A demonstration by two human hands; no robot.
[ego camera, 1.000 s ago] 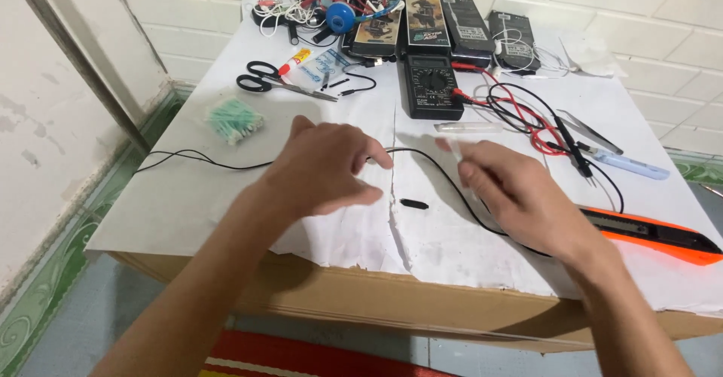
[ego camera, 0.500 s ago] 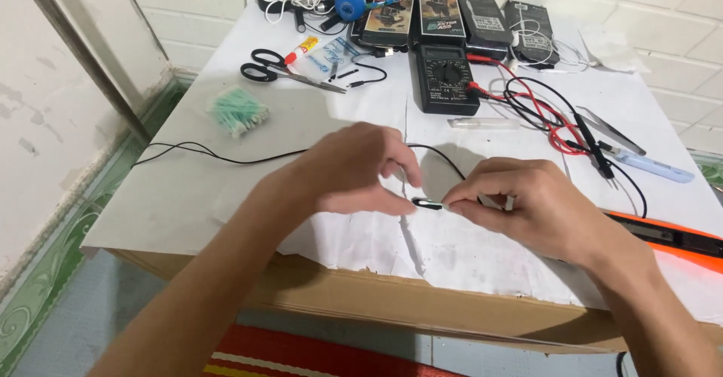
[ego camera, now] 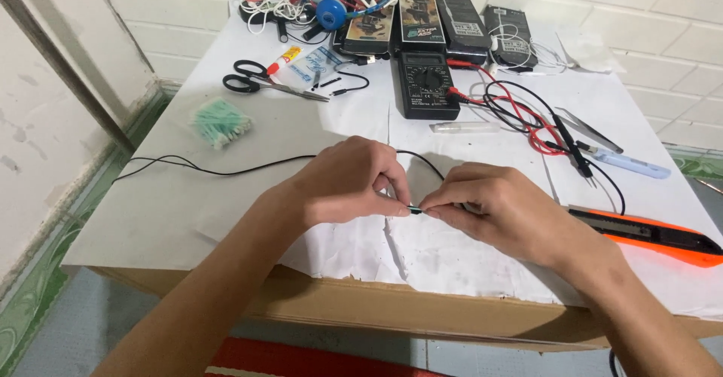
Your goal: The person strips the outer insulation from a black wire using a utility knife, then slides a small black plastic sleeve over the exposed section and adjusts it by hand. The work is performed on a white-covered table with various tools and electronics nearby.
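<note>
Both hands point(ego camera: 422, 200) pinch black wire point(ego camera: 226, 170) fingertip-to-fingertip

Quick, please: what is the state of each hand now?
Left hand: closed, pinching the thin black wire.
Right hand: closed, pinching a small black piece at its fingertips.

— What are the hands on?

— Left hand point(ego camera: 350, 185) and right hand point(ego camera: 501, 211) meet fingertip to fingertip, pinching a thin black wire point(ego camera: 226, 169) that trails left across the white paper point(ego camera: 452, 253).

— And behind them?

— A black multimeter point(ego camera: 427, 85), scissors point(ego camera: 260, 83), an orange utility knife point(ego camera: 651, 234).
</note>
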